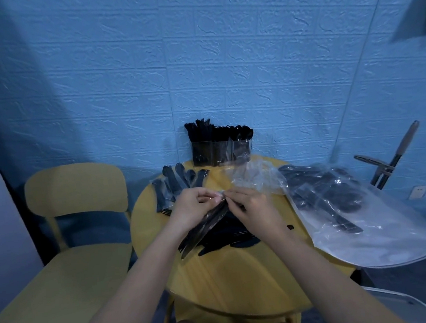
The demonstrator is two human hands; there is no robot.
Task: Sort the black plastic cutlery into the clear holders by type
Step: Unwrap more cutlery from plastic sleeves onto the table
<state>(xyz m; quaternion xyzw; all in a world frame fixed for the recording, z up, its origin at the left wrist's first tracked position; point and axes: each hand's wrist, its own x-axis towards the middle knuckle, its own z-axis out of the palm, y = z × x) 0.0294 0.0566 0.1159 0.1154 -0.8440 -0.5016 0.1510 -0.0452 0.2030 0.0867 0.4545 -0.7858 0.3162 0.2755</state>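
Left hand (193, 209) and right hand (252, 205) meet at frame centre, both pinching the top end of a clear-wrapped cutlery packet (204, 226) that slants down toward lower left. At far left, a yellow chair (65, 225) stands just beside the round yellow desk (232, 278). On the desk's upper-left edge lie wrapped forks and spoons (175, 187). Loose black cutlery (229, 237) is piled beneath the hands. At the desk's back edge, the clear holders (220, 151) stand against the blue textured wall (198, 59), filled with black utensils. Crumpled wrappers (255, 181) lie right of centre. A large clear bag of cutlery (339, 201) overhangs the right edge. No legible writing. Bare desk shows nearest the viewer.
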